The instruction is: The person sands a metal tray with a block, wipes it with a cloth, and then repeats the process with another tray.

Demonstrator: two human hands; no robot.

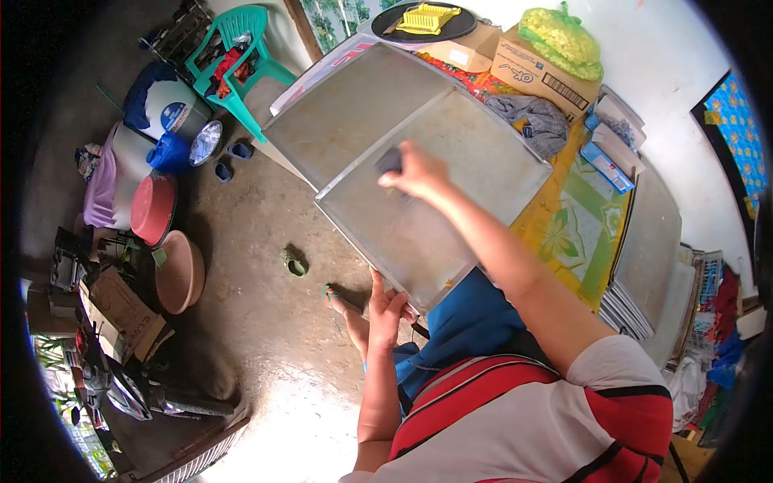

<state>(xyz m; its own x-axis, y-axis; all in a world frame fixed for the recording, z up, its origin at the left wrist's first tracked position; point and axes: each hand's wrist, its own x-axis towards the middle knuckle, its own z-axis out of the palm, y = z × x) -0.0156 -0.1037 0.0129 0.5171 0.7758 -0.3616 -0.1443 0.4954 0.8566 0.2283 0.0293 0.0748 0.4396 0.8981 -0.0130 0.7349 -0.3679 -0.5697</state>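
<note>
A flat grey tray (459, 145) with a thin metal rim lies tilted across my lap and the table edge. My right hand (423, 173) is over its surface, closed around a small dark pad (390, 161), perhaps a folded cloth; its exact kind is blurred. With my left hand (387, 308) I grip the tray's near left corner, the index finger stretched along the rim. Beyond it is a second similar tray (354, 105), its edge meeting the first one.
Cardboard boxes (539, 76), a yellow-green net bag (561, 40) and a grey cloth (531, 121) occupy the table's back. Stacked panels (648, 266) lean at right. A green chair (241, 64), basins (179, 274) and sandals (295, 262) stand on the floor at left.
</note>
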